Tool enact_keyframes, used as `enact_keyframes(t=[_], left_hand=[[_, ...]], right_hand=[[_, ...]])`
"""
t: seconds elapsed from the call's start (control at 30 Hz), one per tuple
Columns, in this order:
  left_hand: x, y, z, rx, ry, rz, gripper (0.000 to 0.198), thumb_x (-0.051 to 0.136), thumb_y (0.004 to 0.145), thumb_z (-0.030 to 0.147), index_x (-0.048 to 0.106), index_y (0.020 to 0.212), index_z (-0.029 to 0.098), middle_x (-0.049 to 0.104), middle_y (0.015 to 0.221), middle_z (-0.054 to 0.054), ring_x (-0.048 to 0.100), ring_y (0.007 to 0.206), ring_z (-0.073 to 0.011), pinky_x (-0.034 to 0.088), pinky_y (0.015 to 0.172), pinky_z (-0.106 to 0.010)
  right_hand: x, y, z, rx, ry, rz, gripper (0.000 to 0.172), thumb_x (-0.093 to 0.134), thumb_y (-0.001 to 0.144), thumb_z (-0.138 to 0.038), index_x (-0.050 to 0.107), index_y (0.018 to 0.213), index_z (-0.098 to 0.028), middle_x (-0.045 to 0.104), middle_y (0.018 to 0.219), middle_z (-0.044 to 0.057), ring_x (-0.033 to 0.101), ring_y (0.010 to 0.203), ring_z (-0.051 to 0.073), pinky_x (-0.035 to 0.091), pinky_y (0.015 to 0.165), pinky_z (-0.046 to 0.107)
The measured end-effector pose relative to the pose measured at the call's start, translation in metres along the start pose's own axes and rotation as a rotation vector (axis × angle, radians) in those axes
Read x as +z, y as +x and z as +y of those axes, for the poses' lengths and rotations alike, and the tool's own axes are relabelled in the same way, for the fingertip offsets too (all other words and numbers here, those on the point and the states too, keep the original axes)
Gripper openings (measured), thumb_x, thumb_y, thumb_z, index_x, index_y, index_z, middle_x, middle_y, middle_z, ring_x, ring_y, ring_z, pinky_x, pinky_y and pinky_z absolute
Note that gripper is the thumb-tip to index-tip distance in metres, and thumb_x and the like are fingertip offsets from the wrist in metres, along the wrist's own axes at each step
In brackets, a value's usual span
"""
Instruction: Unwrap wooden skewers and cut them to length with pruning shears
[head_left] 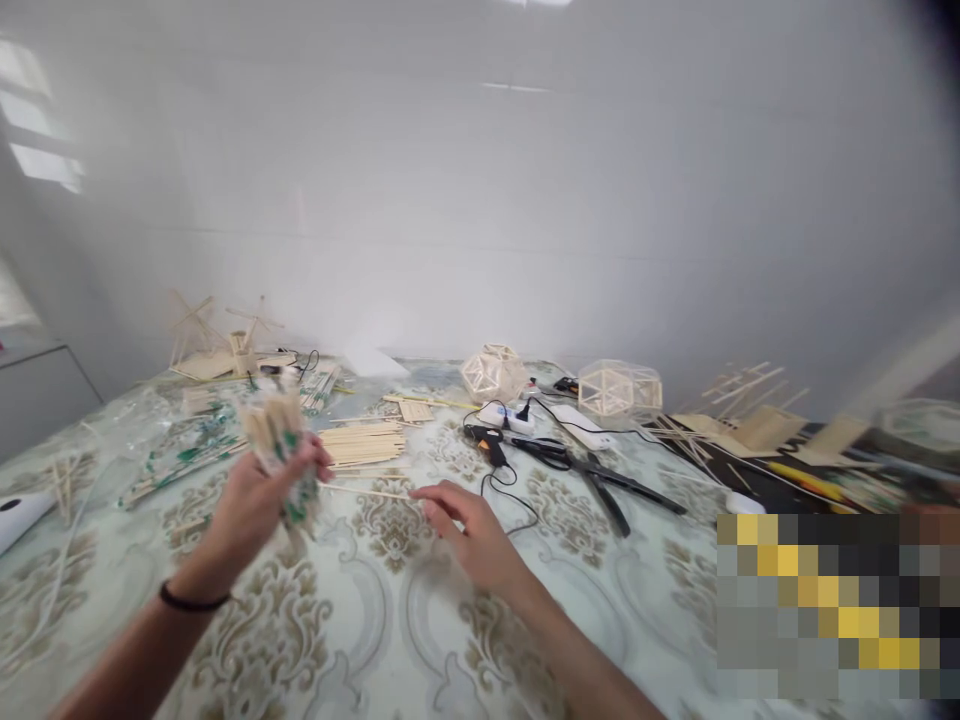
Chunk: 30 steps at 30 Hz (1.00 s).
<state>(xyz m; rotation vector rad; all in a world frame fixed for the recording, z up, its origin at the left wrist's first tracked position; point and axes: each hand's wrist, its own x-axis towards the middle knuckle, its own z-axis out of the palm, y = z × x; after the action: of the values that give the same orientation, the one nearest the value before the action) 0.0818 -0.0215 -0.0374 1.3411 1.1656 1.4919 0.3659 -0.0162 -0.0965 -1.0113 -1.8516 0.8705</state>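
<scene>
My left hand (259, 500) is closed around a clear packet of wooden sticks (279, 440) with green print, held upright above the table. My right hand (469, 525) pinches the end of one thin wooden stick (364, 491) that runs from the packet toward it. Both hands hover over the patterned tablecloth (375, 620). A black band sits on my left wrist.
A pile of loose sticks (364, 443) lies just behind the hands. Further back are stick models (493, 373), a glue gun (489, 445), a power strip (507, 416), large scissors (600, 478) and more stick packets (176, 458) at the left. A white wall stands behind the table.
</scene>
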Motion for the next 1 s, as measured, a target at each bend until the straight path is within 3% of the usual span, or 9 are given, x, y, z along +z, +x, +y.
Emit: enact_keyframes(t=[0.1, 0.17, 0.23, 0.3, 0.43, 0.53, 0.83, 0.9, 1.0], left_hand=[[0.063, -0.022, -0.018, -0.044, -0.037, -0.261, 0.036, 0.08, 0.081, 0.048, 0.074, 0.087, 0.013, 0.078, 0.083, -0.007, 0.071, 0.081, -0.0226, 0.055, 0.082, -0.032], [0.09, -0.032, -0.032, -0.056, -0.011, -0.328, 0.036, 0.08, 0.078, 0.048, 0.075, 0.089, 0.013, 0.078, 0.086, -0.007, 0.07, 0.082, -0.0245, 0.056, 0.077, -0.032], [0.103, -0.037, -0.045, -0.071, 0.05, -0.326, 0.036, 0.077, 0.079, 0.048, 0.074, 0.087, 0.013, 0.078, 0.085, -0.007, 0.069, 0.082, -0.0249, 0.055, 0.074, -0.031], [0.105, -0.04, -0.052, -0.074, 0.106, -0.339, 0.034, 0.075, 0.081, 0.047, 0.074, 0.089, 0.014, 0.078, 0.088, -0.007, 0.069, 0.083, -0.0251, 0.055, 0.075, -0.031], [0.1, -0.042, -0.054, 0.02, 0.156, -0.415, 0.033, 0.06, 0.095, 0.045, 0.074, 0.103, 0.016, 0.079, 0.103, -0.008, 0.07, 0.096, -0.0255, 0.055, 0.091, -0.035], [0.1, -0.043, -0.052, 0.065, 0.191, -0.395, 0.034, 0.057, 0.098, 0.043, 0.073, 0.113, 0.017, 0.078, 0.108, -0.008, 0.069, 0.105, -0.0265, 0.053, 0.099, -0.036], [0.093, -0.044, -0.059, 0.019, 0.206, -0.373, 0.038, 0.066, 0.091, 0.052, 0.076, 0.094, 0.015, 0.075, 0.079, -0.003, 0.066, 0.074, -0.0204, 0.054, 0.068, -0.026], [0.093, -0.045, -0.059, 0.032, 0.221, -0.351, 0.036, 0.071, 0.088, 0.05, 0.077, 0.093, 0.015, 0.076, 0.081, -0.004, 0.067, 0.074, -0.0208, 0.054, 0.069, -0.027], [0.094, -0.046, -0.058, 0.045, 0.195, -0.311, 0.03, 0.071, 0.088, 0.044, 0.077, 0.094, 0.015, 0.078, 0.089, -0.006, 0.07, 0.083, -0.0236, 0.057, 0.077, -0.03]], right_hand=[[0.001, 0.001, -0.03, -0.087, 0.085, 0.047, 0.034, 0.056, 0.101, -0.045, 0.07, 0.124, -0.025, 0.056, 0.093, 0.004, 0.057, 0.082, 0.018, 0.045, 0.066, 0.027], [-0.001, 0.003, -0.044, -0.131, 0.085, 0.071, 0.023, 0.062, 0.098, -0.041, 0.073, 0.101, -0.022, 0.051, 0.085, 0.001, 0.053, 0.075, 0.016, 0.043, 0.065, 0.027], [-0.004, 0.003, -0.049, -0.15, 0.042, 0.085, 0.024, 0.064, 0.096, -0.034, 0.067, 0.077, -0.02, 0.048, 0.077, -0.001, 0.049, 0.069, 0.014, 0.041, 0.064, 0.027], [-0.007, 0.002, -0.047, -0.143, 0.007, 0.097, 0.028, 0.064, 0.095, -0.028, 0.06, 0.068, -0.019, 0.049, 0.073, -0.001, 0.049, 0.067, 0.013, 0.039, 0.063, 0.027], [-0.01, -0.002, -0.038, -0.116, -0.001, 0.147, 0.024, 0.065, 0.092, -0.025, 0.059, 0.071, -0.019, 0.051, 0.076, -0.001, 0.049, 0.068, 0.013, 0.038, 0.06, 0.026], [-0.01, -0.003, -0.035, -0.116, 0.001, 0.144, 0.021, 0.065, 0.091, -0.021, 0.057, 0.072, -0.019, 0.05, 0.076, -0.001, 0.049, 0.067, 0.013, 0.038, 0.059, 0.025], [0.002, 0.007, -0.033, -0.093, -0.008, 0.254, 0.039, 0.081, 0.081, -0.025, 0.047, 0.062, -0.02, 0.046, 0.069, -0.006, 0.043, 0.061, 0.011, 0.035, 0.059, 0.025], [0.005, 0.01, -0.032, -0.081, -0.01, 0.265, 0.034, 0.08, 0.081, -0.023, 0.051, 0.065, -0.021, 0.047, 0.071, -0.005, 0.045, 0.062, 0.012, 0.036, 0.059, 0.026], [0.003, 0.011, -0.036, -0.1, 0.0, 0.161, 0.023, 0.073, 0.089, -0.026, 0.057, 0.073, -0.021, 0.052, 0.077, -0.003, 0.051, 0.068, 0.014, 0.04, 0.065, 0.026]])
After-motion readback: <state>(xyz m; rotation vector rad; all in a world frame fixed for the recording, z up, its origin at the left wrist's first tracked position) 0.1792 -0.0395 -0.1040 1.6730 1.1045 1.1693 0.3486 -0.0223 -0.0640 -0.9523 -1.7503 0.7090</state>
